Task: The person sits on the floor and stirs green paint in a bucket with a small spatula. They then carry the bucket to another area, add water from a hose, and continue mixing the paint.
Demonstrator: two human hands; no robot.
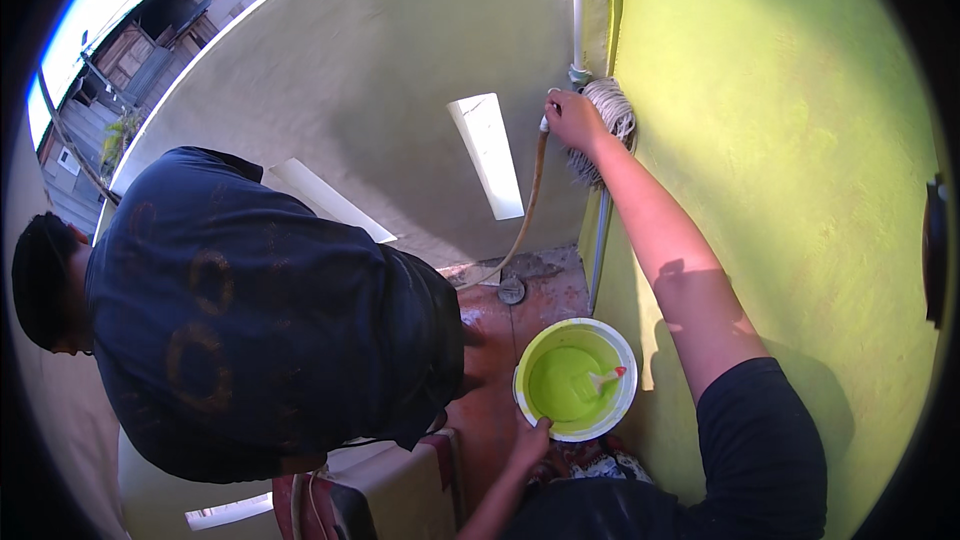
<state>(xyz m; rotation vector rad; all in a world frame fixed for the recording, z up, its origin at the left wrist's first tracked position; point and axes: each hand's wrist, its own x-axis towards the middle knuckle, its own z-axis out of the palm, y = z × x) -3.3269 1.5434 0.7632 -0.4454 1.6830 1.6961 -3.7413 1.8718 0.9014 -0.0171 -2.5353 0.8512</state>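
Observation:
My left hand grips the near left rim of a round white bucket. Bright green paint fills its lower part, and a paintbrush with a pale handle and red tip rests inside. Stretched far forward along the wall, my right hand has its fingers closed around a white fitting at the top of a tan hose. My fingers partly hide that fitting. Just beside this hand, a string mop head stands upward against the wall corner, its pole running down toward the floor.
A person in a dark shirt bends over close on my left. The green wall rises at my right, with a grey curved wall ahead. A white pipe runs down the corner. Below are a reddish tiled floor and a drain cover.

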